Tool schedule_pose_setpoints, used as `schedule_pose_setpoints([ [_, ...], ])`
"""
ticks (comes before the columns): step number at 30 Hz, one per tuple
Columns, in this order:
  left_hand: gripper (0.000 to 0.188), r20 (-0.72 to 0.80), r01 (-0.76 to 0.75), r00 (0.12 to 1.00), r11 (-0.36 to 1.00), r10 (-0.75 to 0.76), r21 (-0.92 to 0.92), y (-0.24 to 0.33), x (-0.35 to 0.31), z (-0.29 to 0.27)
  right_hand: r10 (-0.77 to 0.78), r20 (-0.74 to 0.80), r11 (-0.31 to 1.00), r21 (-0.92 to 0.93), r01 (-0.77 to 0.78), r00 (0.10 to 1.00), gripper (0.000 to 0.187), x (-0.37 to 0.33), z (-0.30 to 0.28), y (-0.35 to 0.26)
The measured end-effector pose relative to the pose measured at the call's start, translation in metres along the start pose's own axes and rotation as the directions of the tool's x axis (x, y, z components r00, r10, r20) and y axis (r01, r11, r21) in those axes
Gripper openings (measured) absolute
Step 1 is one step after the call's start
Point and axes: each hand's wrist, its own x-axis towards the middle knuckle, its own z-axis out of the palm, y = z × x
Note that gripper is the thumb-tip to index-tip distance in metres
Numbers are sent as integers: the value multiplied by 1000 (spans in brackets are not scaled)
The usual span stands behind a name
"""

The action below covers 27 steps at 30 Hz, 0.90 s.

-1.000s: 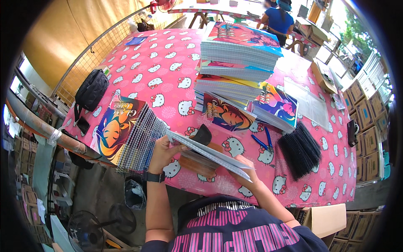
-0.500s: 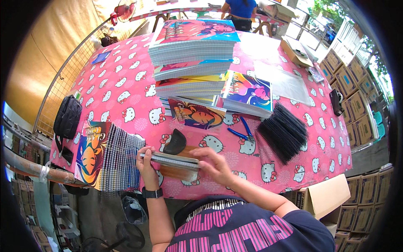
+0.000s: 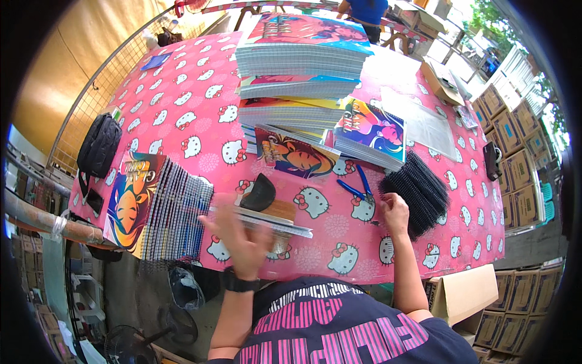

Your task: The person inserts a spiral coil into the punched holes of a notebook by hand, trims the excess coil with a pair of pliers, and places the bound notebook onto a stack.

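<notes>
I see work shift from the pages [image 3: 292,227] to the black coils [image 3: 419,193]: right hand [image 3: 396,213] there, grip unclear; left hand [image 3: 241,241] spread, apparently empty.

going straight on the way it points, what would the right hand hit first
The right hand would probably meet the black spiral binding coils first, right by its fingertips; depth is unclear, so they may be touching.

Head-worn fisheye, facing down, above table [image 3: 327,242]

Workshop (binding coils [image 3: 424,193], stacked cartons [image 3: 520,175])
</notes>
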Motion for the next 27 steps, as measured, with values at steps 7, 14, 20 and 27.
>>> schedule_pose_setpoints([
  [7, 42, 416, -146, 902, 988, 116, 40, 36, -14, 28, -226, 141, 964, 176, 201, 964, 29, -12, -34, -70],
  [14, 26, 345, -142, 930, 990, 128, 16, 40, -3, 33, -563, 330, 748, 593, 298, 758, 23, -50, -41, -165],
  [20, 23, 511, 11, 854, 978, 100, -210, 32, 11, 13, -525, 284, 737, 624, 260, 802, 18, -47, -35, -170],
  [27, 20, 486, 25, 870, 977, 84, -214, 34, 10, 13, -584, 371, 682, 707, 189, 722, 15, -44, -27, -164],
])
